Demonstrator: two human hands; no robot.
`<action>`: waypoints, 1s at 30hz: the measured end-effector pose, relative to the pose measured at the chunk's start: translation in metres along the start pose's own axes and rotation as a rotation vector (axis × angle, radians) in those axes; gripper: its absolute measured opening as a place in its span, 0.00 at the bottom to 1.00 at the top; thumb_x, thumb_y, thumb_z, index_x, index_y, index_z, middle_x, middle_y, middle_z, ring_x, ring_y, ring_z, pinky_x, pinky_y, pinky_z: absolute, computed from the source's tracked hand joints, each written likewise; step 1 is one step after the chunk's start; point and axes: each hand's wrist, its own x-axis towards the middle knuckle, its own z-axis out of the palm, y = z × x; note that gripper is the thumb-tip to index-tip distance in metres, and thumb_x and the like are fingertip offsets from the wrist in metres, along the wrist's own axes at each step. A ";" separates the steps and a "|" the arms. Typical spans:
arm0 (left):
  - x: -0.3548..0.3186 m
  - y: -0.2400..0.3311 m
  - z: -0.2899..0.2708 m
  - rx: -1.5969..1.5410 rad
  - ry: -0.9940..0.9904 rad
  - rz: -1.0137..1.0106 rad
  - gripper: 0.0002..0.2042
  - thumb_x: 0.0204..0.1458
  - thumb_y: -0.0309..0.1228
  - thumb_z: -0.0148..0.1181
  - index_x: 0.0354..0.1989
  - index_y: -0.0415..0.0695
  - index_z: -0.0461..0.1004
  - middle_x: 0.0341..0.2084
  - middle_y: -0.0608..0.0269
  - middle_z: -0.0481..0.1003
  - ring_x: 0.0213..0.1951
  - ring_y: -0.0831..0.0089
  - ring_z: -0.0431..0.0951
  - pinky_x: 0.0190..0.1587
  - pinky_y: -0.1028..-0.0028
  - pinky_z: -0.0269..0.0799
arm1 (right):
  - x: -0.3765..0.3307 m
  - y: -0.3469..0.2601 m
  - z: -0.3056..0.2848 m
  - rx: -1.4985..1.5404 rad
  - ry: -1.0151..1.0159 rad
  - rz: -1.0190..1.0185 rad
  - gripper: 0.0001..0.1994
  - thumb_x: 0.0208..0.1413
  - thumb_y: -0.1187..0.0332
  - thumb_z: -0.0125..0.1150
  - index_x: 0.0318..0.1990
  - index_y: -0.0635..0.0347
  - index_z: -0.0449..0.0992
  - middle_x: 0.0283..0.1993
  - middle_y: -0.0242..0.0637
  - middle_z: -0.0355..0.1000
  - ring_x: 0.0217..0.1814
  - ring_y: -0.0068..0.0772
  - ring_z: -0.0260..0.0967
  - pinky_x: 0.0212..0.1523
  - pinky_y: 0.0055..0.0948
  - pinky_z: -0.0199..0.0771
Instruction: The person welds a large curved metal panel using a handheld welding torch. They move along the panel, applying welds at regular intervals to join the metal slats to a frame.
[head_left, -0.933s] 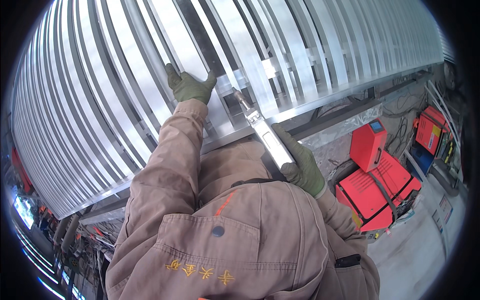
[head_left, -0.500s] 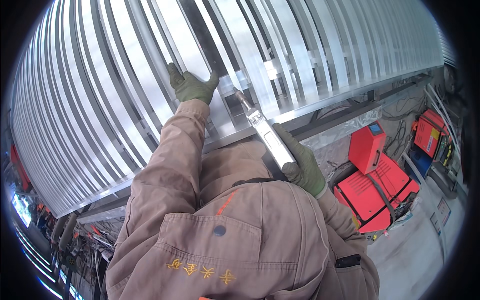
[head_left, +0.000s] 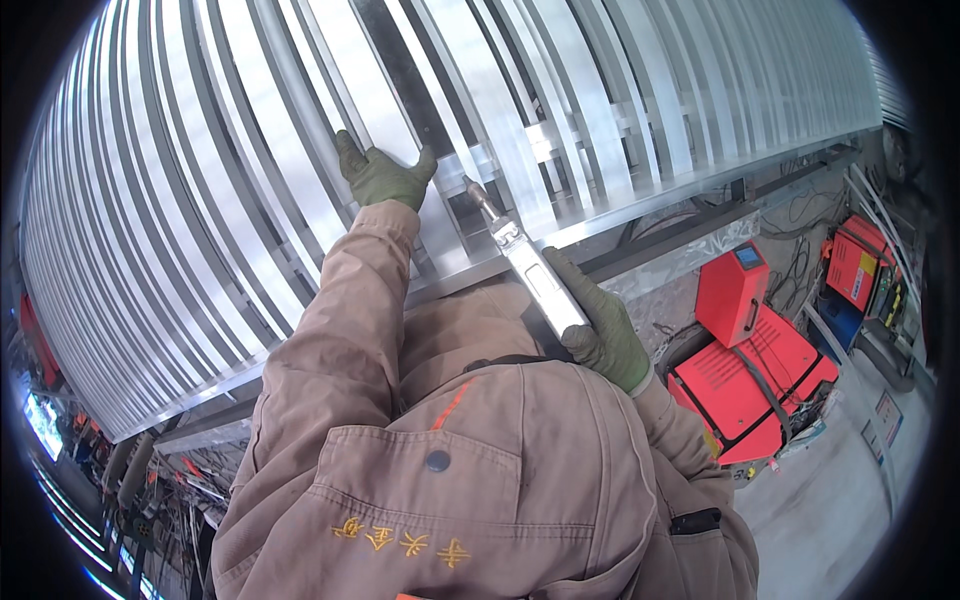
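My left hand (head_left: pixel 388 178), in a green glove, rests with fingers spread on the silver metal slats (head_left: pixel 300 140) of a large ribbed panel. In my green-gloved right hand (head_left: pixel 612 338) is a silver handheld welding gun (head_left: pixel 545 285), gripped around its lower body. The gun slants up and to the left. Its narrow nozzle points at a slat gap just right of my left hand; I cannot tell whether the tip touches metal. A flat crossbar (head_left: pixel 468 165) shows between the slats near the tip.
A bright metal edge rail (head_left: pixel 640 205) runs along the panel's near side. To the right stand a red machine with a small screen (head_left: pixel 735 290), a second red box (head_left: pixel 760 390) and another red unit (head_left: pixel 850 265) among cables. Tangled cables and tools (head_left: pixel 180 480) lie at lower left.
Both hands and the welding gun stay almost in the same place. The view has shifted very slightly.
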 end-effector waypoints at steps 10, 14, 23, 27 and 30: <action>-0.003 -0.014 -0.001 -0.046 0.049 0.134 0.56 0.55 0.72 0.71 0.68 0.21 0.75 0.87 0.32 0.49 0.88 0.40 0.45 0.89 0.60 0.49 | 0.002 -0.035 -0.030 0.053 -0.074 0.016 0.49 0.73 0.28 0.59 0.82 0.65 0.68 0.72 0.61 0.79 0.71 0.55 0.83 0.66 0.44 0.82; -0.011 -0.041 -0.024 -0.108 0.128 0.174 0.48 0.57 0.70 0.70 0.68 0.33 0.80 0.84 0.40 0.61 0.86 0.44 0.53 0.87 0.55 0.52 | 0.002 -0.063 -0.072 0.173 -0.108 0.265 0.54 0.66 0.22 0.56 0.78 0.67 0.72 0.63 0.44 0.84 0.56 0.32 0.84 0.53 0.32 0.83; -0.123 -0.148 -0.052 -0.346 0.422 -0.213 0.30 0.59 0.55 0.75 0.59 0.41 0.87 0.71 0.50 0.79 0.75 0.49 0.74 0.80 0.54 0.66 | 0.087 -0.124 -0.215 0.125 -0.188 0.248 0.67 0.59 0.06 0.33 0.73 0.69 0.75 0.52 0.51 0.86 0.43 0.42 0.86 0.44 0.39 0.86; -0.188 -0.160 -0.028 -0.186 0.281 -0.442 0.38 0.58 0.59 0.73 0.67 0.42 0.82 0.77 0.50 0.73 0.79 0.48 0.68 0.84 0.54 0.60 | 0.147 -0.140 -0.183 0.092 -0.215 0.278 0.65 0.64 0.09 0.32 0.74 0.71 0.74 0.49 0.53 0.85 0.37 0.39 0.84 0.38 0.36 0.85; -0.217 -0.132 -0.024 -0.072 0.089 -0.576 0.50 0.57 0.67 0.71 0.79 0.41 0.72 0.84 0.47 0.63 0.85 0.48 0.57 0.87 0.54 0.52 | 0.184 -0.119 -0.142 0.039 -0.429 0.368 0.55 0.74 0.19 0.37 0.75 0.72 0.71 0.50 0.53 0.85 0.39 0.38 0.86 0.42 0.33 0.89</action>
